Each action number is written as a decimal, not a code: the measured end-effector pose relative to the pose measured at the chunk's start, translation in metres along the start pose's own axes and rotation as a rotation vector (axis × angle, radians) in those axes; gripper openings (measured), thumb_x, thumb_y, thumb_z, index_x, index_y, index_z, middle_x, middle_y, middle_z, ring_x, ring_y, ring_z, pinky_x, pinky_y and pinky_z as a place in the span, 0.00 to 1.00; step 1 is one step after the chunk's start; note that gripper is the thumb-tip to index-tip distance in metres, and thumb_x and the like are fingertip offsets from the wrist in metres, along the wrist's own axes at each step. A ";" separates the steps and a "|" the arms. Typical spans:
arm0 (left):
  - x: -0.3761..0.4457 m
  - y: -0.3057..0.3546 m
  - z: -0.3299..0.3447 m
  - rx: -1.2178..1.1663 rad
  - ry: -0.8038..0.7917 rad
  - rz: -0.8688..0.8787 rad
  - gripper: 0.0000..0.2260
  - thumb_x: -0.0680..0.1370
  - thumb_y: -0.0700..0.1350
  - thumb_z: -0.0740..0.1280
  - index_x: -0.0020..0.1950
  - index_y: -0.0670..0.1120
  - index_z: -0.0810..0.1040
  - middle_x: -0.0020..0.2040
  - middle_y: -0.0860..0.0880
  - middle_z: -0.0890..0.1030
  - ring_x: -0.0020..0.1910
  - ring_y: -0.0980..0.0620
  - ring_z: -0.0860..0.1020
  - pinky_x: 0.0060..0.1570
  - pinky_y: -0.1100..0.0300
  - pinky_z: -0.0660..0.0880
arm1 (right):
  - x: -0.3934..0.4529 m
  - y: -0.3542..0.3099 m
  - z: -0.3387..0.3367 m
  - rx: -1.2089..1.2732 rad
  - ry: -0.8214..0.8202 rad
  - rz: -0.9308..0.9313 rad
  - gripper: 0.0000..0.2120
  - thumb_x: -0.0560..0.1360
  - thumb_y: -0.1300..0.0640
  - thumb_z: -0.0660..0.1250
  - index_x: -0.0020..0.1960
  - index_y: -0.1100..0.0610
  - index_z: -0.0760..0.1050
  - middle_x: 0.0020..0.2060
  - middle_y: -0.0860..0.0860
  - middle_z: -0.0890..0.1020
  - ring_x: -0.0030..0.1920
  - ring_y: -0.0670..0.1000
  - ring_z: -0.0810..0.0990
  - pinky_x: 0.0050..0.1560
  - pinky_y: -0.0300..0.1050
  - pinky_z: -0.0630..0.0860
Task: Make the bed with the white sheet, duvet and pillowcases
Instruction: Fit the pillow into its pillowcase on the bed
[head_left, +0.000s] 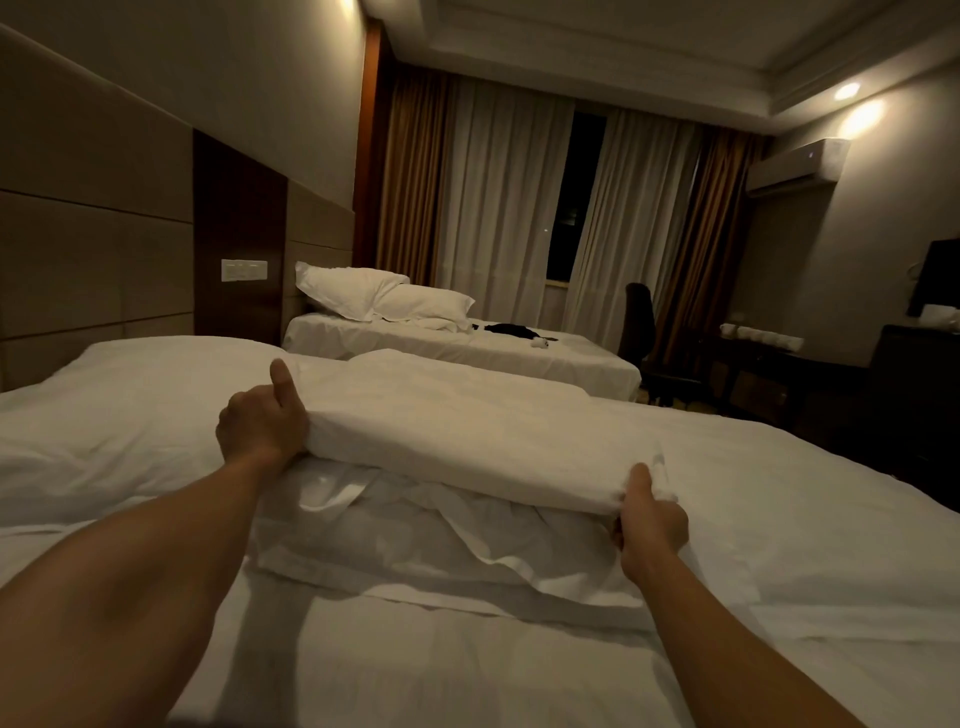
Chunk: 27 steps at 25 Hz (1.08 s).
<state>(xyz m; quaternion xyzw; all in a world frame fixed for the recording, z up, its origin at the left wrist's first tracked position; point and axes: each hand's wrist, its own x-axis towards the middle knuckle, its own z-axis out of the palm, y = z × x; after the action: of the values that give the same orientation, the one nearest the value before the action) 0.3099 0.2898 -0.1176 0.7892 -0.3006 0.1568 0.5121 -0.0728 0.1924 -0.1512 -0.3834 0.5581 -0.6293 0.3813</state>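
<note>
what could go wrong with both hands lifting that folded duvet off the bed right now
1. The left hand and right hand hold only the near corners of the folded duvet, so its far end may sag or unfold.
2. The loose sheet bunched underneath could be dragged along.

Both hands are on the pillow (467, 431) now: left hand (262, 423) grips its near-left corner, thumb up, and right hand (649, 519) pinches the near-right corner. The pillow lies across the near bed (831, 519), above a rumpled pillowcase (415, 535). Another pillow (145, 395) sits left by the headboard (93, 249). Beyond, a second bed (467, 348) carries two pillows (384, 293); curtains (498, 208) hang behind.
</note>
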 end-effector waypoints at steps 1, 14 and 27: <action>0.002 0.003 -0.001 -0.025 0.009 -0.006 0.38 0.84 0.62 0.40 0.41 0.36 0.78 0.42 0.34 0.81 0.42 0.35 0.79 0.50 0.44 0.77 | 0.000 0.000 0.001 -0.001 0.014 -0.005 0.24 0.80 0.43 0.62 0.72 0.53 0.74 0.54 0.58 0.82 0.53 0.62 0.81 0.52 0.58 0.82; 0.003 -0.002 -0.003 -0.063 0.002 -0.010 0.33 0.85 0.60 0.43 0.36 0.39 0.74 0.37 0.40 0.76 0.39 0.39 0.76 0.47 0.47 0.75 | 0.004 -0.017 0.004 -0.303 0.190 -0.046 0.19 0.82 0.54 0.63 0.65 0.67 0.71 0.61 0.66 0.76 0.59 0.66 0.76 0.59 0.60 0.77; 0.015 -0.023 -0.005 0.153 -0.140 0.078 0.32 0.84 0.62 0.43 0.32 0.45 0.72 0.32 0.45 0.77 0.32 0.48 0.75 0.44 0.54 0.74 | -0.059 -0.028 0.112 -1.281 -0.762 -0.900 0.26 0.85 0.41 0.42 0.82 0.46 0.50 0.81 0.48 0.51 0.81 0.51 0.50 0.79 0.55 0.46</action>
<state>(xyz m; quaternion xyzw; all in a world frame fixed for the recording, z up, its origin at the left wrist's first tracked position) 0.3366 0.2968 -0.1238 0.8228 -0.3532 0.1435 0.4216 0.0519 0.2027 -0.1172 -0.8929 0.4344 -0.1138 -0.0320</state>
